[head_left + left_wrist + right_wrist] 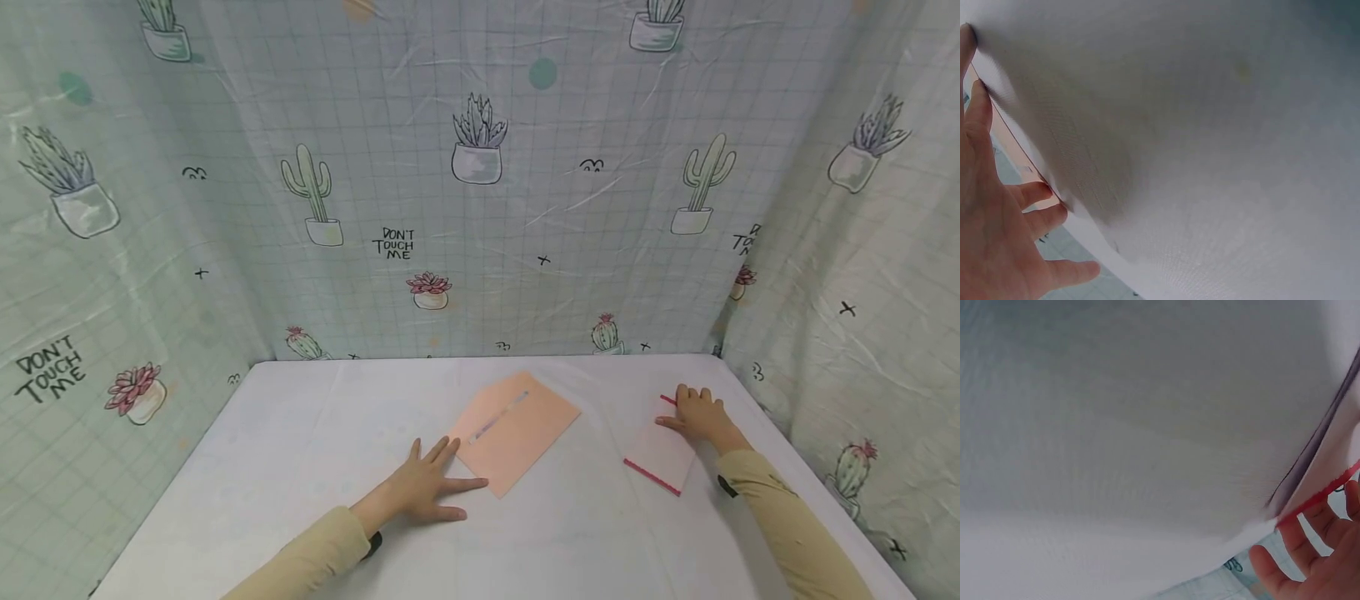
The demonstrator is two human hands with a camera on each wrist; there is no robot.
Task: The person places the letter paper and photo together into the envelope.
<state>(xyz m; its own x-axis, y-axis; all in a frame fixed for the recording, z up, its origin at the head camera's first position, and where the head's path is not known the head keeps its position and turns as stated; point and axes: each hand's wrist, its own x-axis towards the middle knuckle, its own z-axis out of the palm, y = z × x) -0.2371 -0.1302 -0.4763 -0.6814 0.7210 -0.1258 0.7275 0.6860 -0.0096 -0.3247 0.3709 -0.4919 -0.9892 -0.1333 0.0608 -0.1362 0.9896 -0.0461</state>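
Observation:
My left hand (427, 483) lies flat with fingers spread, its fingertips on the near left edge of a peach envelope (525, 442). A narrow shiny strip runs across the envelope, which lies at a slant on the white table. In the left wrist view, the left hand (1007, 231) shows its fingertips along the envelope's edge. On the right, my right hand (703, 415) rests over the far side of a pale card (660, 454) with red trim at two ends. Its thumb points left, and in the right wrist view the right hand (1322, 550) touches the red trim (1319, 495) with its fingertips.
A white cloth covers the table (300, 442). Around its back and sides hang curtains (495, 225) printed with potted cacti. The right arm's sleeve (787, 517) passes close to the table's right edge.

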